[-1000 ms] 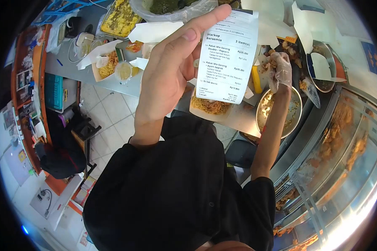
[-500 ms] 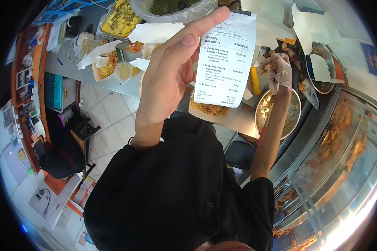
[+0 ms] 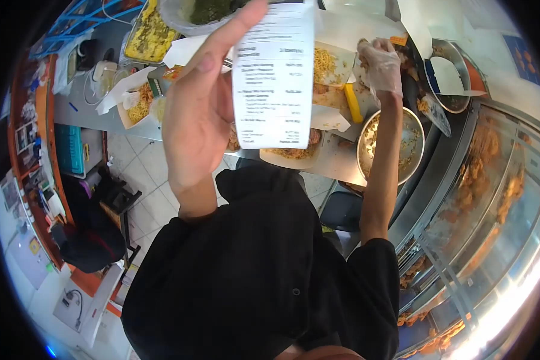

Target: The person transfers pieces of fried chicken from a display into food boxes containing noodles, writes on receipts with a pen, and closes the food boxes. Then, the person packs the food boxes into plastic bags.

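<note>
My left hand [image 3: 201,108] holds up a long printed receipt [image 3: 273,90], pinched along its left edge. The receipt hides part of the counter behind it. In a clear plastic glove, my right hand [image 3: 383,69] is closed on brown pieces that look like fried chicken [image 3: 363,57], over the far right of the counter. Below that hand, my forearm crosses a round metal bowl [image 3: 423,147] with crumbs in it. A yellow-handled utensil [image 3: 353,103] lies left of the bowl. Boxes of noodles [image 3: 325,66] stand behind the receipt and a noodle box [image 3: 291,157] just below it.
A tray of yellow food [image 3: 150,36] and a plastic-lined tub of dark green food [image 3: 207,12] stand at the back. Another noodle box [image 3: 138,105] sits at left. On the right are a metal pot [image 3: 456,108] and a glass display case [image 3: 492,180] of fried food.
The view has shifted, and the receipt in my left hand now sits further left, uncovering a noodle box behind it. My gloved right hand has moved slightly up and left, still closed.
</note>
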Demonstrator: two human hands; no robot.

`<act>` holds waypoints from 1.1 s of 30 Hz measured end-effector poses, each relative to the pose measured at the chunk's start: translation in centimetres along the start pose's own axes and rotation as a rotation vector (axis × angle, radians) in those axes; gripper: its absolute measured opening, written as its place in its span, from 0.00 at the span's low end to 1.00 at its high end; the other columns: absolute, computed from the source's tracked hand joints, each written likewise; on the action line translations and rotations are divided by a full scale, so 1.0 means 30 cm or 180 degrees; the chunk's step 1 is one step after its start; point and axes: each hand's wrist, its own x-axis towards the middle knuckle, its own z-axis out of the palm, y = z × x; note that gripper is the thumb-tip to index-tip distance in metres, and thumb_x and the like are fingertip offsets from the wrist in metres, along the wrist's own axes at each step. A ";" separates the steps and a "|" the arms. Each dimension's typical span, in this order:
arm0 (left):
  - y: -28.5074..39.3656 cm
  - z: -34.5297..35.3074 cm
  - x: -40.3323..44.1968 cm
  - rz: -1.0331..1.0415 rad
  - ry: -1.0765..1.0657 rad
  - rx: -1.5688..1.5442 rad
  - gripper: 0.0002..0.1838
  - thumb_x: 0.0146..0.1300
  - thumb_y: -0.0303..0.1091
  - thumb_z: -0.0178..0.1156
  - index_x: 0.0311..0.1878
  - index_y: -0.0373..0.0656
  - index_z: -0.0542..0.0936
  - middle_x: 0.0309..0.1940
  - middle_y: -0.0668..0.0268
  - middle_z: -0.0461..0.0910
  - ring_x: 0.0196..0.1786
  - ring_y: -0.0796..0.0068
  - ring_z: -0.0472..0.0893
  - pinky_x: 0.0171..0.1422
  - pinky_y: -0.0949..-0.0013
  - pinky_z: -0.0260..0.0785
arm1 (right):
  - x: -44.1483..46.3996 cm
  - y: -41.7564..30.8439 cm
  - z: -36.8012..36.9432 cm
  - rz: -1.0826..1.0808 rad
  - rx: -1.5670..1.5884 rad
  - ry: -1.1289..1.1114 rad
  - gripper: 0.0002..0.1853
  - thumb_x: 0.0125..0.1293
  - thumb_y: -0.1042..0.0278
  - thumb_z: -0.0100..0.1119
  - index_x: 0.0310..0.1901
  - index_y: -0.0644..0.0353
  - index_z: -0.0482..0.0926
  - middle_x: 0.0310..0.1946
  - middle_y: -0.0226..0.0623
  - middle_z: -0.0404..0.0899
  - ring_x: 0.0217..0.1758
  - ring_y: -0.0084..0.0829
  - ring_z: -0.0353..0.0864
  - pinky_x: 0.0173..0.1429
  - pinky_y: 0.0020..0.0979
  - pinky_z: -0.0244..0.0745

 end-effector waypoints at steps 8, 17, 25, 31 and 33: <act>0.043 0.023 -0.033 -0.0115 0.0942 0.0047 0.37 0.73 0.50 0.35 0.75 0.28 0.50 0.75 0.49 0.55 0.74 0.60 0.62 0.77 0.60 0.56 | 0.041 -0.025 0.055 0.1647 0.3273 0.0271 0.12 0.52 0.83 0.61 0.34 0.54 0.72 0.29 0.24 0.72 0.33 0.21 0.72 0.36 0.23 0.70; 0.061 -0.007 -0.069 -0.0157 0.1330 0.0148 0.36 0.74 0.48 0.33 0.74 0.29 0.51 0.76 0.51 0.53 0.75 0.61 0.61 0.77 0.59 0.57 | -0.347 -0.470 -0.043 0.2039 0.3555 -0.0267 0.10 0.61 0.74 0.65 0.34 0.59 0.70 0.32 0.27 0.76 0.34 0.19 0.75 0.36 0.24 0.74; 0.033 0.017 -0.075 -0.0410 0.1211 0.0135 0.35 0.74 0.47 0.34 0.74 0.29 0.52 0.75 0.52 0.56 0.73 0.62 0.65 0.74 0.60 0.62 | -0.706 -0.611 0.300 0.2145 0.0957 -0.0404 0.16 0.52 0.58 0.73 0.35 0.56 0.78 0.39 0.45 0.79 0.41 0.44 0.81 0.44 0.39 0.78; 0.036 0.023 -0.085 -0.0355 0.0999 0.0115 0.34 0.74 0.47 0.34 0.74 0.30 0.54 0.75 0.52 0.56 0.71 0.63 0.68 0.69 0.60 0.67 | -0.638 -0.624 0.160 0.1395 0.0386 -0.0554 0.24 0.53 0.40 0.68 0.42 0.51 0.83 0.56 0.52 0.73 0.58 0.48 0.75 0.57 0.54 0.71; 0.033 0.001 -0.093 -0.0269 0.0766 -0.0087 0.34 0.74 0.47 0.34 0.74 0.30 0.54 0.74 0.52 0.57 0.69 0.64 0.71 0.68 0.60 0.69 | -0.583 -0.626 0.149 0.1569 0.0392 -0.1006 0.26 0.55 0.41 0.67 0.48 0.50 0.81 0.56 0.52 0.73 0.60 0.47 0.74 0.58 0.55 0.70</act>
